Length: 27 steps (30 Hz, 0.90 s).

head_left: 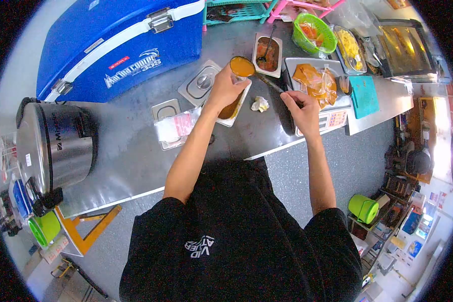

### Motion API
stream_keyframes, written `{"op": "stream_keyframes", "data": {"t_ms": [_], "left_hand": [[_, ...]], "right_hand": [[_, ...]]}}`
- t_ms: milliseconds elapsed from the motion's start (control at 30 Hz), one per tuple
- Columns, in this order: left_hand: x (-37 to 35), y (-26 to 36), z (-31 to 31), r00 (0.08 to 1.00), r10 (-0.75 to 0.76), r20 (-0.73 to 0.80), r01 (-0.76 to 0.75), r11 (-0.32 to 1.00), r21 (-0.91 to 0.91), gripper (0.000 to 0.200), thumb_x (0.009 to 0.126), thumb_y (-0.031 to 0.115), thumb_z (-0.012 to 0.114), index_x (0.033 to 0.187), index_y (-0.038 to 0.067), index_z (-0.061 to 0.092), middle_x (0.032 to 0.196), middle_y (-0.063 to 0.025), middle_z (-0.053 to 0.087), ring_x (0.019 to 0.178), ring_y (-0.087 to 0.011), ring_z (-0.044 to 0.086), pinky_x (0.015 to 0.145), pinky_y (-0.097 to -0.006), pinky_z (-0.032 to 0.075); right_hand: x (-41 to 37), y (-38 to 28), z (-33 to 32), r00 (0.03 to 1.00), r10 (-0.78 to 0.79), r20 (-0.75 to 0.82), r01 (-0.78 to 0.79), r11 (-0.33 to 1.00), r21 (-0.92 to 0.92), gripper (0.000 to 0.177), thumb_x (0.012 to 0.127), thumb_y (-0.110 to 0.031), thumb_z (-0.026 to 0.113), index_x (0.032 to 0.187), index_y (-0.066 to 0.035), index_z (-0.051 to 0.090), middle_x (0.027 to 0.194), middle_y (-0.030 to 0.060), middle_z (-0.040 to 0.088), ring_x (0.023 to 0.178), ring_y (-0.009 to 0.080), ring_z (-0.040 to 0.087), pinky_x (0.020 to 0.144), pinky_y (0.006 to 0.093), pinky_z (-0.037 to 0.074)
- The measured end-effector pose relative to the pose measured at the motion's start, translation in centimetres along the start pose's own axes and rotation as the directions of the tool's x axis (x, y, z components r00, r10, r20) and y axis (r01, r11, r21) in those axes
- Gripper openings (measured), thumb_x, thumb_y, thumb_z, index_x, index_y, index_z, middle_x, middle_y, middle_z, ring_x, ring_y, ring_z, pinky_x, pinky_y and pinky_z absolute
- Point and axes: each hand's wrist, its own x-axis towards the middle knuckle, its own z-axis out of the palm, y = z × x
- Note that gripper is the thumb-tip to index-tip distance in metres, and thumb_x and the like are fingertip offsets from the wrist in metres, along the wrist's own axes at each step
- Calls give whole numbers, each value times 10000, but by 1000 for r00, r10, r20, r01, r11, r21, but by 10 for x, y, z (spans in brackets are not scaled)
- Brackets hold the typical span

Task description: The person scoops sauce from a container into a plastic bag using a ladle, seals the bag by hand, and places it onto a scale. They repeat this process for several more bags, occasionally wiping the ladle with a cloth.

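My left hand (227, 90) is closed around a small clear cup (243, 74) filled with orange-brown sauce, held above the counter. Below it sits a steel pan (231, 121) of brown sauce, partly covered by my hand and forearm. My right hand (301, 106) pinches the handle of a long-handled spoon (271, 83). Its far end reaches the cup's rim, and I cannot make out its bowl. Just beyond, another steel pan (279, 43) holds reddish sauce and a black spoon (270, 41). A crumpled wrapper (259, 104) lies between my hands.
Sauce-filled bags (314, 83) lie in a tray on a scale (332, 120) at right, beside a teal board (364, 96). Steel lids (199, 83) and plastic packets (176, 126) are left of my hands. A blue cooler (121, 50) and a steel pot (60, 146) stand further left.
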Motion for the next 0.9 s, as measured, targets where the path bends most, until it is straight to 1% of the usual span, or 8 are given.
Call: {"op": "stream_keyframes", "data": {"t_ms": [67,167,267,367,467,567,767,900], "left_hand": [[4,-8,3,999,54,-4,-54,998,-20,481,758,115,777,1186,23,577,1029,-113,689,906,-205,650,809,-317,496],[2,4,1,990,134,-41,-137,987,-84,459,764,76,765,1180,23,577,1053,-114,691,982,-212,655,857,-320,495],[8,-8,9,981,169,-93,-186,955,-231,448,768,50,756,1176,22,574,1064,-109,691,981,-212,656,853,-320,495],[4,12,2,990,108,-92,-126,969,-214,437,769,55,760,1164,22,576,1069,-112,692,991,-213,657,855,-326,497],[7,6,6,992,89,-92,-112,952,-286,422,771,56,761,1150,22,578,1060,-114,696,987,-209,659,853,-332,500],[4,17,3,994,61,-93,-85,956,-279,406,775,50,760,1138,24,580,1039,-108,703,965,-196,662,836,-324,502],[4,25,1,979,140,-145,-174,952,-250,404,781,44,765,1141,30,585,1023,-84,709,947,-157,662,812,-304,499],[2,36,0,991,79,-106,-112,924,-366,409,788,2,747,1156,7,568,1056,-98,696,1003,-165,654,859,-311,505]], "right_hand": [[0,-1,1,1000,-10,-25,10,1000,9,223,868,-205,731,926,10,735,799,91,728,721,126,660,668,271,510],[2,4,2,998,-36,-49,38,998,46,215,868,-196,733,931,10,735,803,95,729,728,133,666,680,271,516],[3,6,1,997,-44,-57,47,998,51,211,868,-189,733,939,10,734,815,97,732,735,136,668,685,273,518],[3,3,-1,997,-50,-62,52,998,41,214,869,-188,732,947,11,733,834,100,735,748,139,670,694,276,520],[3,2,-2,994,-76,-81,79,996,41,214,869,-187,731,948,12,733,855,102,738,769,141,673,710,278,520],[2,-3,-5,987,-127,-100,129,992,15,210,866,-185,733,945,10,734,874,112,739,789,158,682,728,286,521],[4,0,-4,974,-176,-146,170,984,-48,204,858,-180,740,946,4,734,904,138,736,817,211,696,748,304,523],[3,-4,-2,962,-224,-158,219,974,-49,186,857,-162,738,945,3,732,903,137,731,823,210,691,746,308,518]]}}
